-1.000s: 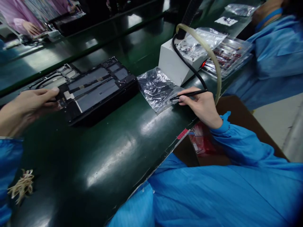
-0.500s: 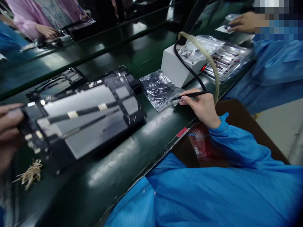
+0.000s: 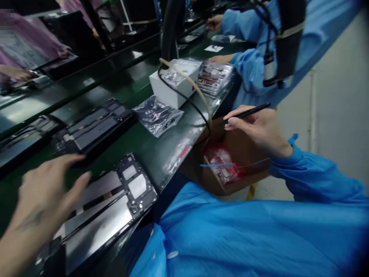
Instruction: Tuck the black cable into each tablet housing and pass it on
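Note:
My left hand [image 3: 54, 188] is above the near device frame [image 3: 98, 227], thumb and fingers apart and nothing between them. That frame lies at the bench's near edge, with silvery panels and dark strips. Beyond my fingers sits a second device frame [image 3: 95, 125], and a third one [image 3: 31, 136] is at the far left. Out past the bench edge, over an open carton, my right hand [image 3: 256, 125] pinches a slim black tool [image 3: 250, 111], its tip pointing left. A clear plastic bag [image 3: 157, 115] with small dark parts lies flat on the green bench [image 3: 147, 154].
Behind the bag stands a white box [image 3: 167, 88] with a hose and black cable. Stacked clear trays [image 3: 215, 79] are beside it. The brown carton [image 3: 245, 181] below the edge holds red and clear bags. A co-worker's blue sleeves [image 3: 250, 63] reach in at the back right.
My left hand has let go of the device frame, which now lies at the near edge. My right hand has moved off the plastic bag with the black tool. The view has shifted.

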`<state>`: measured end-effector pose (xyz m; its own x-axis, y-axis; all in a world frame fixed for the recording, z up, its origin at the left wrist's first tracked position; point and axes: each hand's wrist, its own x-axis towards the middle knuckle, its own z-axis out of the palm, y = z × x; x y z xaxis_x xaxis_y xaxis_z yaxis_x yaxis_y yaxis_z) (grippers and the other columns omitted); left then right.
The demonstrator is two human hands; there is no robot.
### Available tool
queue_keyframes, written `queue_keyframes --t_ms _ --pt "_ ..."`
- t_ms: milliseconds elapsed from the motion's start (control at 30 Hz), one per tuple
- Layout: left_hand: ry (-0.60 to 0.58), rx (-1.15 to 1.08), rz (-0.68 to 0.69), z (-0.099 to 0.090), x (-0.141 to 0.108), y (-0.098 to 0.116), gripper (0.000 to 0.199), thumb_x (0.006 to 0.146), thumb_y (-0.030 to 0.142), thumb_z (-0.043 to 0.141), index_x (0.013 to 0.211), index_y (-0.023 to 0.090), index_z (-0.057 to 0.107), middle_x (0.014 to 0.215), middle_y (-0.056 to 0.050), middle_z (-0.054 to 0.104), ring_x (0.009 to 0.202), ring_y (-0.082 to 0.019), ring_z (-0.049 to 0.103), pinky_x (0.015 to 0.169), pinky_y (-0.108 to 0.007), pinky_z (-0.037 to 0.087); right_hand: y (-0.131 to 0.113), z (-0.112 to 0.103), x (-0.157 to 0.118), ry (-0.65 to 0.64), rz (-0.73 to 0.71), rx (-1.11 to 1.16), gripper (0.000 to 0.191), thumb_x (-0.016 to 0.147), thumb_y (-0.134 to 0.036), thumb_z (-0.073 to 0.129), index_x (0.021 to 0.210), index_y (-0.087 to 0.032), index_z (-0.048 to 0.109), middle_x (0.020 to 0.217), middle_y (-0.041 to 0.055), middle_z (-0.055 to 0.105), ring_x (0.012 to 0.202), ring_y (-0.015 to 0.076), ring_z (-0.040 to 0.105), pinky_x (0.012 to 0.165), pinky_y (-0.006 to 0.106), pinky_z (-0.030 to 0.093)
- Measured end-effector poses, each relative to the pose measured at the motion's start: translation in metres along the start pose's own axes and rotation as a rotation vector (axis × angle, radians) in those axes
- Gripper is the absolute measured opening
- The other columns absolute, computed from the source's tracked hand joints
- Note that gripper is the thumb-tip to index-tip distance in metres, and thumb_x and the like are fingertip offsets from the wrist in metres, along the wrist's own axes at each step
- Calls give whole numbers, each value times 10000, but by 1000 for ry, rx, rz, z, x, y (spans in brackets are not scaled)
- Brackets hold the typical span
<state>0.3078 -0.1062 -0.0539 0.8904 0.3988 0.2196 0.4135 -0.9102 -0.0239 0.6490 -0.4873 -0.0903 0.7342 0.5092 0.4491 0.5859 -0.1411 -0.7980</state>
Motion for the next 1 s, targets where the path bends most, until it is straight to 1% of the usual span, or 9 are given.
queue_keyframes --t_ms 100,200,267,367,467,633,800,900,1000 --pt "-93 -266 419 7 81 129 438 998 436 437 1292 176 631 1359 -173 681 1289 -404 614 1119 -648 469 10 -52 -12 124 19 -143 482 808 -632 818 892 -158 789 748 59 749 662 153 726 644 245 589" --pt "-494 -736 668 28 144 264 507 998 346 501 1482 199 512 1611 -113 507 1477 -283 502 1245 -493 416 28 -91 -14 270 16 -237 358 831 -502 844 888 -154 787 697 51 728 652 153 705 643 252 556" --pt "-721 -1064 602 44 174 338 660 961 242 547 1589 132 374 1675 -165 410 1535 -251 452 1263 -411 413 40 -106 -12 347 7 -240 291 850 -436 837 893 -154 780 720 52 732 659 167 715 658 271 569" --pt "-820 -1314 549 61 200 408 721 1005 225 450 1662 83 187 1716 -142 337 1586 -180 371 1270 -319 396 48 -113 -4 402 -16 -215 195 865 -344 821 907 -157 783 783 55 748 689 179 738 680 284 594" --pt "-855 -1493 501 65 210 431 721 1007 202 379 1674 123 120 1715 -85 352 1569 -132 390 1263 -319 397 50 -111 1 449 -83 -171 141 858 -284 820 913 -156 798 793 56 748 694 177 741 688 288 609" --pt "-876 -1638 427 60 207 420 723 1004 185 373 1668 81 107 1746 -102 264 1575 -140 385 1295 -304 367 74 -99 -5 673 -37 248 297 791 -485 873 905 -229 774 774 38 710 706 199 701 707 373 638" --pt "-898 -1685 366 54 200 420 712 989 151 323 1653 102 69 1765 -70 211 1591 -125 351 1296 -271 357 127 -78 -12 480 109 478 269 941 -675 617 966 -422 705 977 5 785 1210 250 642 1231 512 424" --pt "-905 -1742 310 48 188 412 712 995 162 360 1652 117 90 1763 -84 222 1588 -143 361 1296 -272 349 144 -67 -6 389 34 383 360 999 -721 416 1008 -488 690 1018 -33 792 1386 252 531 1300 567 281" --pt "-836 -1756 317 38 169 372 712 990 215 445 1641 132 169 1741 -124 283 1572 -198 396 1299 -365 359 136 -61 -3 230 -96 210 558 983 -800 235 1006 -502 705 969 -5 785 1444 274 455 1264 595 300"
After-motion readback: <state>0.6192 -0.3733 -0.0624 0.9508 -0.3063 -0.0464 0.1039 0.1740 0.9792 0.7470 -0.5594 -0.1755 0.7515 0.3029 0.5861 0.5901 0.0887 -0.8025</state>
